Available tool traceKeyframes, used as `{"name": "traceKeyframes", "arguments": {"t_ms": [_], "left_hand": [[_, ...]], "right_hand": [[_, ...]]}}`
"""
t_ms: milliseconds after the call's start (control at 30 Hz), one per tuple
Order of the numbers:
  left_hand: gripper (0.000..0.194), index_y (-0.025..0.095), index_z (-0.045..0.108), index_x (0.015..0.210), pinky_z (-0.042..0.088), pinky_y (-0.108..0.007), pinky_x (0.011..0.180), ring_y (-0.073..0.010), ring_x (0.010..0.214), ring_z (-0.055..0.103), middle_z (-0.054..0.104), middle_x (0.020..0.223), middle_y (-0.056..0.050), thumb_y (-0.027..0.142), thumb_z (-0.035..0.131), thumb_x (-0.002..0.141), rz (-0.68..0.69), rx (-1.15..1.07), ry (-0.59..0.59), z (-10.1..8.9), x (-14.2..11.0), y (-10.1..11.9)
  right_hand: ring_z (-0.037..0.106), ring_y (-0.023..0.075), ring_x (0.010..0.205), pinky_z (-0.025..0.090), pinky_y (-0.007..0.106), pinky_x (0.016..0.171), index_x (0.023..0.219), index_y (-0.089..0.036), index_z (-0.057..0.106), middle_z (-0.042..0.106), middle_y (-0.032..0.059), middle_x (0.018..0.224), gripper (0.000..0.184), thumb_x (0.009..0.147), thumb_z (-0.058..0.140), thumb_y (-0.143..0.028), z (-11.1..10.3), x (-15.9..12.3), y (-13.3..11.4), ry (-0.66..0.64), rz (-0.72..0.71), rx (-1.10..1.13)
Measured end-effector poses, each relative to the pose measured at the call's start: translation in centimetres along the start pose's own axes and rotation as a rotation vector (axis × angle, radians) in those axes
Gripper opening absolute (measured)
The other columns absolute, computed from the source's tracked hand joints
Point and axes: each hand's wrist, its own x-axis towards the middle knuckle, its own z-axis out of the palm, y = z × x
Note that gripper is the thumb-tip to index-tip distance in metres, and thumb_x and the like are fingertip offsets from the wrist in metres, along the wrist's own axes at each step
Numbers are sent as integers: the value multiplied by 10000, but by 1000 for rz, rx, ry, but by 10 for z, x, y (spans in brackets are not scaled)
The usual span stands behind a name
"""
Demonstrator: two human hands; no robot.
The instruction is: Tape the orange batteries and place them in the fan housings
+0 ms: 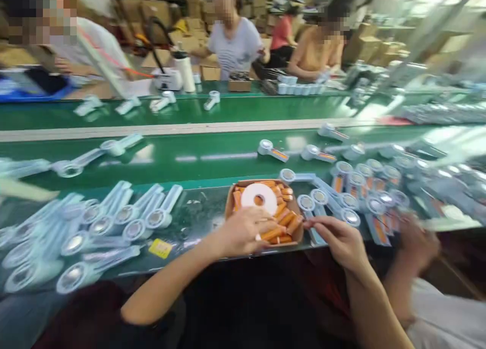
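A small cardboard box (229, 207) at the table's near edge holds several orange cylindrical batteries (286, 218). On top of them lies a white ring-shaped roll (248, 196). My left hand (243, 231) reaches over the box's front left side, fingers curled by the roll and closed about an orange battery (272, 233). Just past the box's right side, my right hand (343, 242) has thumb and forefinger pinched together; what lies between them is too small to tell. Beneath those fingertips is a light-blue handled piece with a round head (306, 203).
Many similar light-blue pieces (134, 230) lie at left, and more with orange inside (375, 204) at right. A yellow label (160, 248) sits on the table. Behind runs a green conveyor (212, 161). A co-worker's hand (415, 242) works close on my right; other people sit opposite.
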Motion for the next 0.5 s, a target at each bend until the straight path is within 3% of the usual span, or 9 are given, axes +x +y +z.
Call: {"name": "traceKeyframes", "arguments": {"t_ms": [133,300,400,467,500], "left_hand": [[530,179,554,1520,465,-510,1214,-320,1433,544,650,1480,-146,260,638,1003,-16,146,-24,-1,5,-12],[532,171,605,1441,472,-600,1196,-389,1385,543,684,1417,-142,191,704,919,-115,237,-29,-28,8,-25],[527,161,560,1431,506,-614,1167,-399,1418,502,687,1357,-162,207,709,928,-131,213,134,-43,-1,-17],[525,185,523,1432,486,-648,1184,-402,1470,457,674,1350,-163,223,706,941,-143,202,286,-50,-15,-9],[489,203,524,1412,464,-659,1205,-393,1491,446,676,1339,-149,202,685,950,-146,198,342,-52,-23,-6]], "right_hand": [[817,251,772,682,358,730,935,-239,837,842,79,827,385,961,704,-599,16,2,-9,20,72,177],[782,226,757,649,347,722,963,-221,823,836,87,879,374,943,718,-580,32,16,-17,-49,130,219],[724,181,647,599,301,613,1147,-196,778,816,70,871,466,922,724,-601,48,18,-28,-161,261,276],[642,140,539,516,249,514,1207,-182,743,765,19,757,506,920,725,-599,66,13,-41,-347,324,359],[596,122,503,471,230,491,1141,-177,754,724,-5,689,460,937,711,-587,77,9,-49,-463,314,389]]}}
